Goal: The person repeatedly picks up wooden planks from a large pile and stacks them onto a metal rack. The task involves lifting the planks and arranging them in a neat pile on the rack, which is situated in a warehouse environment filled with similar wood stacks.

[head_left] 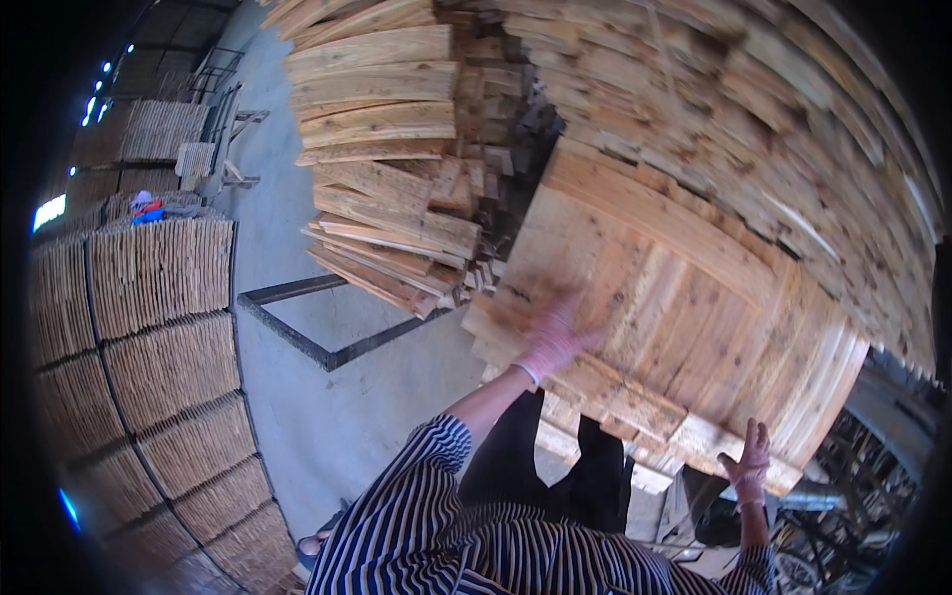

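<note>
In front of me lies a stack of flat wooden boards [650,307], with planks side by side on top and a few lengthwise strips along its far and near edges. My left hand [552,342], in a thin pinkish glove, rests at the left end of the boards with thumb and fingers spread; its fingertips are a little blurred. At the near right corner, my right hand [751,464] is raised beside the edge, gloved too, with fingers apart. Neither hand shows anything in its grasp. Whether the right one touches the edge I cannot tell.
A tall pile of rough planks [734,89] rises behind the boards. Loose slats [377,119] are heaped to its left. A black rectangular frame [332,355] lies on the concrete floor [397,397]. Strapped stacks of wood [174,367] line the left; metal machinery [843,496] stands at right.
</note>
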Action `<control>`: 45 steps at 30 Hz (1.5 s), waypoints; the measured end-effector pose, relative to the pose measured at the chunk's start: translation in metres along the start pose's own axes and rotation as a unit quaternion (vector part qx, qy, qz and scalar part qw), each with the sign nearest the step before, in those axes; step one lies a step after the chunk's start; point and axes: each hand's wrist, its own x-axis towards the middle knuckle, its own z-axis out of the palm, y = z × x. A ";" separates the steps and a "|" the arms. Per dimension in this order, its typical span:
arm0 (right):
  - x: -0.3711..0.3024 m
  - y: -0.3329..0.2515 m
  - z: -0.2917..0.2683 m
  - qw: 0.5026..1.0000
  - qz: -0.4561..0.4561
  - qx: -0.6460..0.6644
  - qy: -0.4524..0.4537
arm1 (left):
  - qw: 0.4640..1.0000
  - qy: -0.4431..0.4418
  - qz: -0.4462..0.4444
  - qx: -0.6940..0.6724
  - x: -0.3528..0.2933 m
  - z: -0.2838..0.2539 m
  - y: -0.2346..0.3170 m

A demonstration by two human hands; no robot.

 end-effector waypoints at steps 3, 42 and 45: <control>0.024 -0.059 0.001 0.993 -0.056 0.068 0.077 | 0.882 0.374 -0.142 -0.250 0.073 -0.067 -0.068; -0.081 -0.131 -0.028 0.564 0.154 0.811 0.003 | 0.980 0.060 -0.156 -0.112 0.123 -0.074 -0.046; -0.165 -0.122 0.056 0.632 0.266 0.726 -0.048 | 0.954 -0.051 -0.222 -0.192 0.132 -0.073 -0.079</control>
